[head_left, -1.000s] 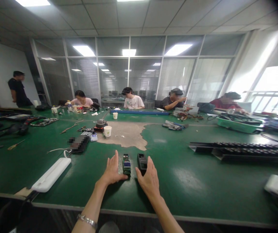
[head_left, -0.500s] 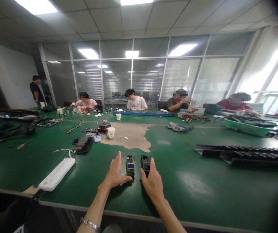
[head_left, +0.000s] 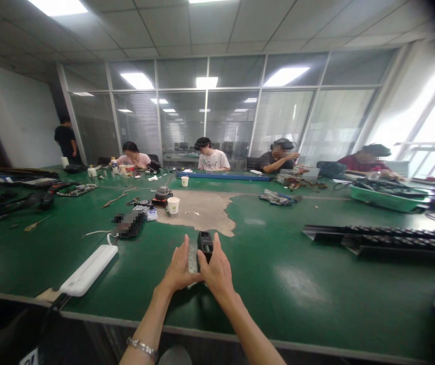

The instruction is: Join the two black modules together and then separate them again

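Observation:
My left hand and my right hand are pressed close together over the green table, near its front edge. My right hand grips a small black plastic housing, which sticks up past its fingers. Beside it, my left hand holds a small module, blurred and pale, between thumb and fingers. The two parts touch or nearly touch side by side. A metal bracelet sits on my left wrist.
A white power strip lies at front left, a dark device behind it. Paper cups stand on a worn bare patch. Long black rails lie to the right. Several people work at the far side.
My hands were apart, each beside one of two parts lying on the table. Both have closed on the parts and brought them together, the right hand moving left with the black housing.

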### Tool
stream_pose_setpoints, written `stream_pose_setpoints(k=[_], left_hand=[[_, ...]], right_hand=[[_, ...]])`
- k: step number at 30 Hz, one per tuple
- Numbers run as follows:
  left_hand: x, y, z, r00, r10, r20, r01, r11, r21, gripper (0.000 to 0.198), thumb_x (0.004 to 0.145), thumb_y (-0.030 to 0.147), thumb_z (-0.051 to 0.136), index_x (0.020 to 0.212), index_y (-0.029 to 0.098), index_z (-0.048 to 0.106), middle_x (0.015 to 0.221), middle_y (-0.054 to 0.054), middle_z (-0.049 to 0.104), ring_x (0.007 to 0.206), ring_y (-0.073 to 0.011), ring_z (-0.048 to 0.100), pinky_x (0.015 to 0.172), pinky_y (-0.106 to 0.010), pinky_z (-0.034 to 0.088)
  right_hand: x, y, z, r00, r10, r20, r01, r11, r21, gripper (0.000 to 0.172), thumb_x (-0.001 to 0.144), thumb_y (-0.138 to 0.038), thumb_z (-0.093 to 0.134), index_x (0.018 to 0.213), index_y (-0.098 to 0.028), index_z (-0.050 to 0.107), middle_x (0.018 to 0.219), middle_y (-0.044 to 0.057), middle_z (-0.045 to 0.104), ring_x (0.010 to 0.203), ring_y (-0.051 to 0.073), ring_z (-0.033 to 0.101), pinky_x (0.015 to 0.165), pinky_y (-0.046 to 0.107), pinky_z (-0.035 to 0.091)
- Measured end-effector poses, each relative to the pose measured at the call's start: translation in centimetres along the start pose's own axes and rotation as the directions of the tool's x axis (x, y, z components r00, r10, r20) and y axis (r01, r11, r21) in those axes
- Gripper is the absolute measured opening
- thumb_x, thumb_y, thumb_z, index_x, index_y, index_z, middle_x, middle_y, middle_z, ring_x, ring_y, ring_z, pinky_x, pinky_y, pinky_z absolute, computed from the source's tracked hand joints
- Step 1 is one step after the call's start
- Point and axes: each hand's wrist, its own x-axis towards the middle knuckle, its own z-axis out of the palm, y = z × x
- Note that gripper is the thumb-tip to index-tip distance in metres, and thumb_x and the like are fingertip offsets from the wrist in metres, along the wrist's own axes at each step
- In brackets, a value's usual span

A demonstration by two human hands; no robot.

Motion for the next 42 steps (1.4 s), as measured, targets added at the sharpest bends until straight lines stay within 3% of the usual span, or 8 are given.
stream_pose_setpoints(k=[8, 13, 19, 23, 28, 37, 42], left_hand=[[-0.1, 0.5, -0.2, 1.0, -0.028, -0.005, 0.028, 0.999, -0.025, 0.131, 0.064, 0.043, 0.077, 0.148, 0.017, -0.021, 0.156, -0.021, 0.019, 0.143, -0.0369, 0.02, 0.115, -0.06, 0.012], [-0.1, 0.6, -0.2, 1.0, -0.015, -0.002, 0.015, 1.0, 0.004, 0.112, 0.076, 0.038, 0.064, 0.149, 0.014, -0.018, 0.156, -0.022, 0.017, 0.143, -0.0363, 0.02, 0.115, -0.06, 0.013], [-0.1, 0.4, -0.1, 1.0, 0.001, 0.018, -0.002, 0.998, 0.062, 0.103, 0.077, 0.026, 0.056, 0.149, 0.012, -0.017, 0.157, -0.02, 0.016, 0.145, -0.032, 0.015, 0.117, -0.057, 0.011], [-0.2, 0.6, -0.1, 1.0, -0.01, 0.018, 0.008, 0.998, 0.067, 0.1, 0.08, 0.023, 0.052, 0.148, 0.013, -0.02, 0.156, -0.019, 0.019, 0.145, -0.0306, 0.019, 0.117, -0.056, 0.01], [-0.3, 0.7, -0.1, 1.0, -0.007, 0.023, 0.006, 0.998, 0.056, 0.094, 0.085, 0.024, 0.048, 0.148, 0.014, -0.021, 0.152, -0.018, 0.032, 0.142, -0.028, 0.027, 0.117, -0.054, 0.013], [-0.3, 1.1, -0.4, 0.999, 0.003, 0.041, -0.004, 1.0, 0.027, 0.104, 0.081, 0.028, 0.056, 0.147, 0.015, -0.024, 0.149, -0.018, 0.038, 0.14, -0.0274, 0.032, 0.116, -0.054, 0.011], [-0.2, 0.9, -0.4, 0.999, -0.01, 0.043, 0.01, 1.0, -0.003, 0.123, 0.072, 0.038, 0.071, 0.146, 0.017, -0.026, 0.147, -0.019, 0.039, 0.139, -0.0297, 0.034, 0.115, -0.057, 0.011]], right_hand=[[0.1, -1.1, 0.2, 0.997, 0.04, 0.072, -0.031, 0.992, -0.12, 0.076, 0.088, -0.033, 0.051, 0.149, -0.001, 0.017, 0.132, 0.022, 0.054, 0.116, 0.031, 0.056, 0.095, 0.04, 0.045], [-1.1, 0.1, 1.3, 0.997, 0.004, 0.077, 0.007, 0.99, -0.14, 0.077, 0.087, -0.031, 0.051, 0.149, -0.002, 0.015, 0.133, 0.021, 0.054, 0.116, 0.029, 0.056, 0.095, 0.039, 0.045], [-2.1, 1.6, 2.6, 0.997, -0.043, 0.059, 0.05, 0.99, -0.134, 0.078, 0.085, -0.03, 0.052, 0.149, -0.001, 0.017, 0.143, 0.022, 0.043, 0.125, 0.029, 0.05, 0.101, 0.039, 0.042], [-2.3, 1.8, 3.0, 0.998, -0.068, 0.015, 0.069, 0.99, -0.124, 0.082, 0.086, -0.037, 0.053, 0.149, -0.001, 0.015, 0.145, 0.023, 0.04, 0.129, 0.03, 0.046, 0.103, 0.041, 0.041], [-2.3, 1.6, 3.2, 0.999, -0.035, 0.014, 0.036, 0.99, -0.139, 0.076, 0.09, -0.038, 0.049, 0.148, -0.001, 0.017, 0.139, 0.024, 0.047, 0.121, 0.031, 0.054, 0.096, 0.043, 0.045], [-1.8, 0.8, 2.3, 0.992, 0.089, 0.087, -0.084, 0.994, -0.067, 0.076, 0.086, -0.033, 0.051, 0.148, -0.002, 0.02, 0.138, 0.022, 0.049, 0.122, 0.03, 0.053, 0.1, 0.04, 0.042], [-0.8, 0.1, 0.9, 0.991, 0.134, 0.018, -0.135, 0.989, 0.06, 0.077, 0.088, -0.042, 0.051, 0.15, -0.008, 0.019, 0.135, 0.019, 0.053, 0.12, 0.028, 0.055, 0.098, 0.039, 0.043]])
